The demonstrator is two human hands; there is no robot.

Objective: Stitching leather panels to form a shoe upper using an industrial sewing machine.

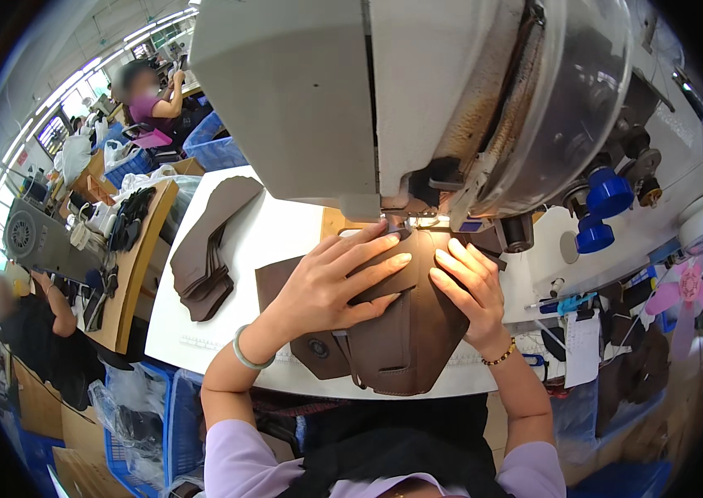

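Note:
Under the needle area of a large grey sewing machine (pixel 302 100) lies a dark brown leather piece (pixel 385 349), several panels joined, with a round metal snap on its left flap. My left hand (pixel 339 278) rests on it with fingers spread, their tips close to the presser foot (pixel 397 224). On the other side of the seam line, my right hand (pixel 472 290) lies with fingers stretched over the leather. The thumbs are partly hidden. Left of my left hand, a fanned stack of long brown leather pieces (pixel 206 257) sits on the white table (pixel 177 332).
Blue thread knobs (pixel 609 192) and a small pink fan (pixel 688 286) are at right. A blue crate (pixel 177 423) with plastic bags stands at lower left. Two people (pixel 152 100) (pixel 36 324) work at other benches on the left.

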